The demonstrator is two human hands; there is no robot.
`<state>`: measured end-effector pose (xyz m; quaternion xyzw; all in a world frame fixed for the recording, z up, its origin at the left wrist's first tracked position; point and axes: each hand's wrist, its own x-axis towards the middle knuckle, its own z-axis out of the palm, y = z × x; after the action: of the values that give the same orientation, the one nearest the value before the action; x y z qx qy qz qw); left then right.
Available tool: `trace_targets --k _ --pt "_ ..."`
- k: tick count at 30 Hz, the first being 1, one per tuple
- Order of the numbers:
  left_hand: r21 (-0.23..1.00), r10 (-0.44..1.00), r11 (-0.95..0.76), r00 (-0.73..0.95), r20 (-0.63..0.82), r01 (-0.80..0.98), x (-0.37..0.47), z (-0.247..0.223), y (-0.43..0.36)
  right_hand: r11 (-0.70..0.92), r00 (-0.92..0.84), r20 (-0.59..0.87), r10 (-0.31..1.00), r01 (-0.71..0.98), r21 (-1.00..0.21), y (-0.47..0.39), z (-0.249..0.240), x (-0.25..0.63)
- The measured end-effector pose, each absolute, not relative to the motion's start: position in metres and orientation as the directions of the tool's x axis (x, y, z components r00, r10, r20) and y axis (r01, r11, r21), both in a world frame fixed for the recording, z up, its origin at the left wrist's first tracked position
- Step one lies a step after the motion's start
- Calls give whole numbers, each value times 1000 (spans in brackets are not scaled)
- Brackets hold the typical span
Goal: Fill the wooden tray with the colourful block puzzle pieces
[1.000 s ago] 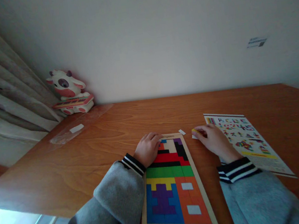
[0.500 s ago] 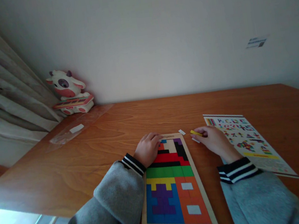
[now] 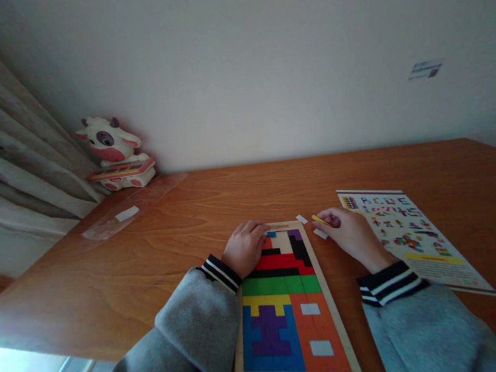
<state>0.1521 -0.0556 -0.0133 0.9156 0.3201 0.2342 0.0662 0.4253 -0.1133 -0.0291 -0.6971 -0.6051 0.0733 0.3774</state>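
A wooden tray puzzle (image 3: pixel 348 344) with blocks in several colours lies in front of me, its near end at the bottom of the view. My left hand (image 3: pixel 246 248) rests over its upper left corner, fingers stretched along the far rim and covering part of the blocks there. Bare wood shows among the blocks near the top. To the right of the tray, my right hand (image 3: pixel 351 234) pinches a small yellow puzzle block (image 3: pixel 320 219) between thumb and fingers, just above the table. Below the block lies a small white slip (image 3: pixel 320 233).
Another white slip (image 3: pixel 301 219) is by the tray's far right corner. A printed sheet of coloured figures (image 3: pixel 425 235) lies partly behind my right wrist. At the back left, a cow toy (image 3: pixel 116 152) sits near clear plastic wrapping (image 3: pixel 106 227). A wall (image 3: pixel 259 67) bounds the table.
My right hand has shifted slightly left with the yellow block, closer to the tray. The white slip below it has slid a little left. My left hand is unmoved.
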Motion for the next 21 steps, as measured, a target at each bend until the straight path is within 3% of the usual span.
trace_targets --k 6,12,21 --pt "267 621 -784 687 377 561 152 -12 -56 105 280 347 895 624 -775 -116 -21 406" --pt "253 624 -780 685 376 572 153 -11 -57 210 155 354 922 568 -796 -119 -20 377" --pt "263 617 -787 688 382 558 152 -13 -56 383 -117 420 900 674 -632 -122 -19 359"
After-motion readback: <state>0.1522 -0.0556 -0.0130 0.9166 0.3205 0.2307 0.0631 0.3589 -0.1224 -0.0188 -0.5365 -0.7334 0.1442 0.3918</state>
